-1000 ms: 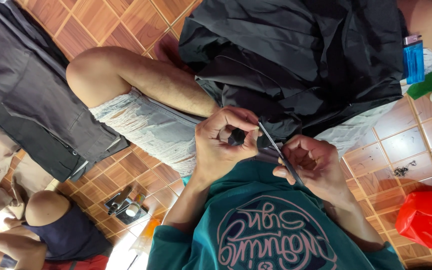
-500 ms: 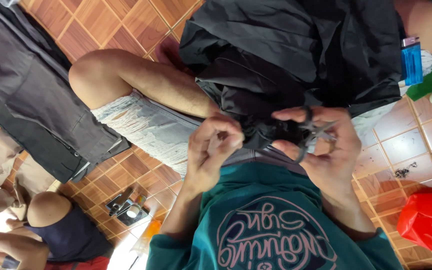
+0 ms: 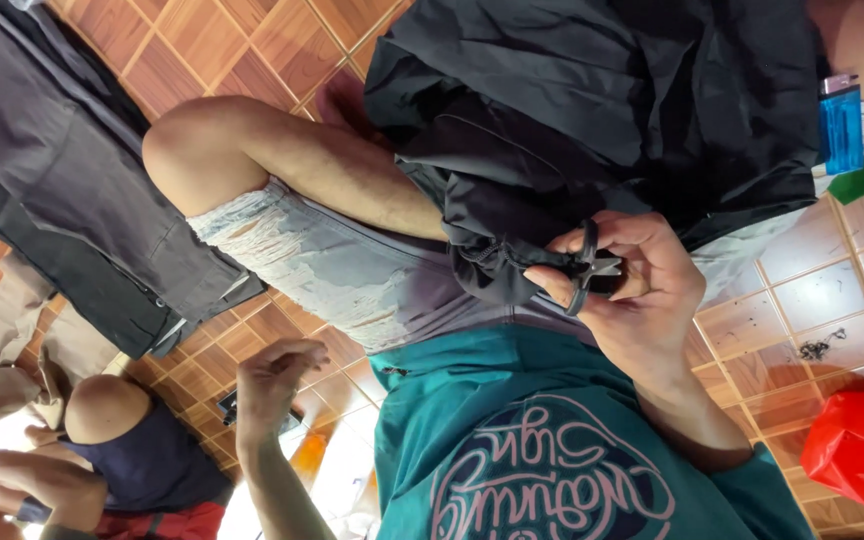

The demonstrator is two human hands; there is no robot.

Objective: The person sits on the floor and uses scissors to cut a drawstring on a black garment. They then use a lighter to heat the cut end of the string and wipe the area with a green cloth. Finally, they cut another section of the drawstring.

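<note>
— Scissors (image 3: 586, 268), small and dark-handled, sit in the right hand (image 3: 632, 290): fingers threaded through the loops and curled in around them, short metal blades poking out between the fingers. Whether the blades are parted, I cannot tell.

— And where is that, relative to the black garment (image 3: 592, 110)?

— Right at its edge. The garment is draped over the lap and the pale frayed denim shorts (image 3: 342, 270), and a bunched fold of it touches the right fingertips just beside the scissors.

— The left hand (image 3: 274, 378)?

— Well apart from the cloth, off to the side over the brown tiled floor (image 3: 202, 50). Its fingers are loosely curled and slightly spread, holding nothing (the palm is partly turned away, so only the knuckle side is clear).

— Anything else around?

— A blue lighter (image 3: 840, 125) lies near the far edge of the garment, a red plastic bag (image 3: 862, 450) sits on the tiles beside the right forearm, and another person (image 3: 122, 440) in a dark top is crouched nearby. A grey garment (image 3: 62, 180) lies spread on the floor.
</note>
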